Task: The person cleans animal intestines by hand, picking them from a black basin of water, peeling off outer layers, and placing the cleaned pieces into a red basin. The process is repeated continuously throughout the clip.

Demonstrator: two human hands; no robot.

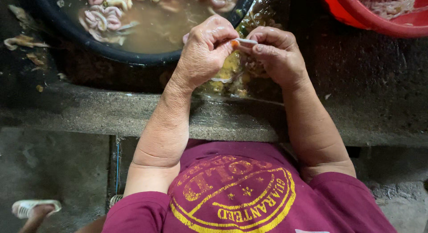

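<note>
black basin ahead, red bowl right, hands pinching shrimp

Black basin of murky brown water, pale pink shrimp, red tub, maroon shirt — yellow print.

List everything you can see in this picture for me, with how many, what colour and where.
Basin: one, dark blue-black, top left, holding murky brown water with pale pink curled pieces.
Bowl: one, red, top right corner, holding pale pinkish pieces.
Small piece: one, whitish with an orange end, pinched between both hands.
Scraps pile: one, yellowish-brown, on clear plastic under the hands.
Ledge: one, grey concrete, wet and dark, across the middle.
Debris bits: a few, brownish, far left on the ledge.
Sandal: one, white, bottom left on the floor.
Shirt: one, maroon with yellow print, bottom centre.
Left hand: one, gripping the piece.
Right hand: one, gripping the piece's other end.
</note>
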